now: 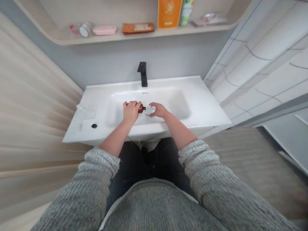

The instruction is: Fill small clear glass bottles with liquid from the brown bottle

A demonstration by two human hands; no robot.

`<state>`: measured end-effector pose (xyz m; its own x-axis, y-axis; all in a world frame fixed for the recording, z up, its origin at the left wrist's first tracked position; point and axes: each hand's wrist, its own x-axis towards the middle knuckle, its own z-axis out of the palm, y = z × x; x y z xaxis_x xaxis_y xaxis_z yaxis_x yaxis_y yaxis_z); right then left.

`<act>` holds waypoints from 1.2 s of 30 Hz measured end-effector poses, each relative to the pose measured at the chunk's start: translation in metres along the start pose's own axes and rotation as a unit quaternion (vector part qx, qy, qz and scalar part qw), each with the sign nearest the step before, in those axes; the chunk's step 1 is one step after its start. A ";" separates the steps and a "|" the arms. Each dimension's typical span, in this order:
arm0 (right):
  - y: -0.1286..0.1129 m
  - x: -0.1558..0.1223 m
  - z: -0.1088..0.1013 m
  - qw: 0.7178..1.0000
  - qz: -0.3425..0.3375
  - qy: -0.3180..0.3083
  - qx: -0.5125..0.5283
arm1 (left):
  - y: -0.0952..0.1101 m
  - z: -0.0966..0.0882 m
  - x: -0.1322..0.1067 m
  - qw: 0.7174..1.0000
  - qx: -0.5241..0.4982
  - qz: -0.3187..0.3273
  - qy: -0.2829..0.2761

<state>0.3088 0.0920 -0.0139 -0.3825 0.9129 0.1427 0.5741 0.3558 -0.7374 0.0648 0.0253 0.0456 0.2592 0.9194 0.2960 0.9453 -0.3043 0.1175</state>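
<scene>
Above a white washbasin (144,99), my left hand (131,111) is closed around a small amber bottle (140,108), and its black neck (144,108) points right. My right hand (158,110) grips a clear glass or plastic piece (150,110) by its far end. That clear piece sits just right of the black neck, almost touching it. Whether the two are joined, I cannot tell. Most of the bottle is hidden by my left fingers.
A matte black faucet (142,74) rises behind the basin. A shelf (120,38) above holds several toiletries, including an orange box (169,13). A dark drain hole (94,126) lies on the countertop at left. Tiled wall stands to the right.
</scene>
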 end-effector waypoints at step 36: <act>-0.011 -0.002 -0.003 1.000 0.012 0.000 -0.001 | 0.002 -0.005 -0.001 1.000 -0.009 -0.003 -0.009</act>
<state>0.3060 0.0867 -0.0040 -0.3689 0.9210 0.1253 0.5842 0.3346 -0.7395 0.0659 0.0228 0.0503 0.2567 0.9256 0.2781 0.9433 -0.3026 0.1365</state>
